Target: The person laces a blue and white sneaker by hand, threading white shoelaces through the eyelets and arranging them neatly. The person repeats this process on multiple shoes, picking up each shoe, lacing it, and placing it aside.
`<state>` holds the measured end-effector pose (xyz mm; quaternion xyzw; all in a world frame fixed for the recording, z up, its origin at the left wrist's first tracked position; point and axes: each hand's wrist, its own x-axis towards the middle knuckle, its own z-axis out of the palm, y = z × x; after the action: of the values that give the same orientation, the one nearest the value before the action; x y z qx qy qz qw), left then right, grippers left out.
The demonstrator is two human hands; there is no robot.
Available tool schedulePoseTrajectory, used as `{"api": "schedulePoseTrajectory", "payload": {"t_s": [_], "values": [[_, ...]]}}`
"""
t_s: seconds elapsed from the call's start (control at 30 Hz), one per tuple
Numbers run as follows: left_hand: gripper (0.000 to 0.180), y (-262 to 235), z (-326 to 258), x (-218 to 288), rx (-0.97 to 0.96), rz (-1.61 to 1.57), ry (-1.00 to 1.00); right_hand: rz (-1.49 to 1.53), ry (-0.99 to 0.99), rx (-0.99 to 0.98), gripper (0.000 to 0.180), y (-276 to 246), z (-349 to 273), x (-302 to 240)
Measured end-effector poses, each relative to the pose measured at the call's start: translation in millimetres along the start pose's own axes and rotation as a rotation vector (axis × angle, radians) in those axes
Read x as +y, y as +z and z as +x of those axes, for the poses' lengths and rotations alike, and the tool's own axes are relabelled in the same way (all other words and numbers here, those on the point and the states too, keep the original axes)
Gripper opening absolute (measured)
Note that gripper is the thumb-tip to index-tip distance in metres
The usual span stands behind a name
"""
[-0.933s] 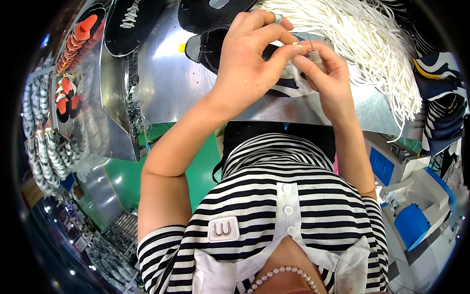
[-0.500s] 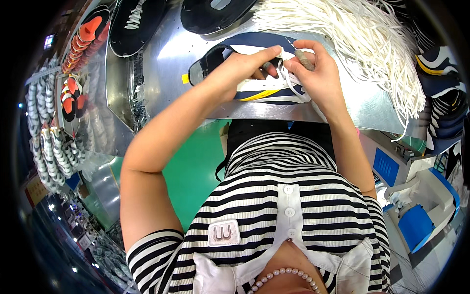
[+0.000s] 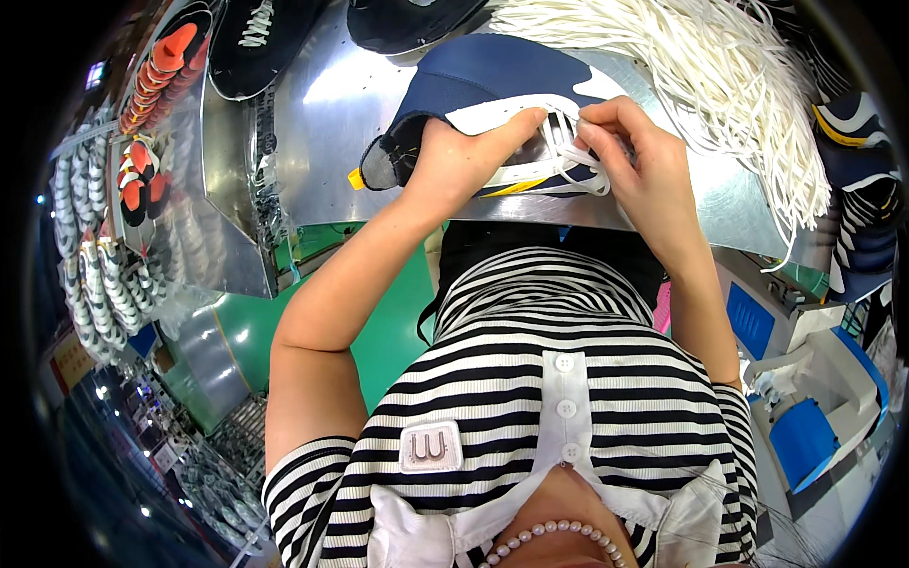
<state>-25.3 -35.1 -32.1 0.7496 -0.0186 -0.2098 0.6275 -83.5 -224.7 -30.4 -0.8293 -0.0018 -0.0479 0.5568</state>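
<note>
A navy and white shoe upper [image 3: 492, 71] lies tilted on the metal table, its grey-lined heel and yellow tab toward the left. My left hand [image 3: 464, 156] grips it, the thumb on the white eyelet strip and the fingers hidden inside the opening. White shoelace [image 3: 574, 156] strands cross the eyelets and hang in a loop at the near side. Against the eyelet row, my right hand [image 3: 644, 156] is closed, thumb and index fingertip pinching at the shoelace. The hook tool's handle does not show in this hand.
A large heap of white laces [image 3: 729, 104] spreads over the right of the metal table [image 3: 331, 151]. Black shoe pieces [image 3: 265, 47] lie at the far left. Stacked navy uppers [image 3: 866, 180] stand at the right edge, above a white and blue machine [image 3: 805, 407].
The upper has tipped, showing more of its navy far side. My left hand has shifted its hold. My right hand has moved slightly right, and the tool handle has gone from sight.
</note>
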Motion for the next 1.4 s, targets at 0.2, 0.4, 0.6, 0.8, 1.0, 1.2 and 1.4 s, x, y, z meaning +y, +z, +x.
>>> {"api": "schedulePoseTrajectory", "payload": {"t_s": [0.2,0.4,0.6,0.8,1.0,1.2,1.4], "values": [[0.014,1.4,-2.3,5.2,-0.091,0.052,0.044,-0.195,-0.089,-0.095,0.011,-4.7,16.1,-0.8],[0.011,12.0,-3.4,-3.4,-0.114,0.052,0.292,-0.493,-0.123,-0.227,0.015,9.0,33.3,-5.0],[0.027,-18.8,8.6,6.4,-0.297,-0.022,-0.147,-0.203,0.129,-0.263,0.018,-25.7,38.5,-16.9],[0.031,-5.0,6.2,11.8,-0.133,0.101,-0.058,-0.103,-0.066,0.115,0.017,18.5,24.3,21.7],[0.016,-12.5,14.9,18.3,-0.235,0.026,-0.361,-0.25,-0.126,0.194,0.018,30.8,26.8,26.2],[0.042,-101.0,-47.1,82.5,-0.406,-1.348,-0.092,-0.369,0.044,0.268,0.021,29.9,28.1,31.7],[0.023,-54.8,-63.2,43.6,0.104,0.163,0.442,-0.291,0.029,0.265,0.022,34.0,31.2,36.9]]}}
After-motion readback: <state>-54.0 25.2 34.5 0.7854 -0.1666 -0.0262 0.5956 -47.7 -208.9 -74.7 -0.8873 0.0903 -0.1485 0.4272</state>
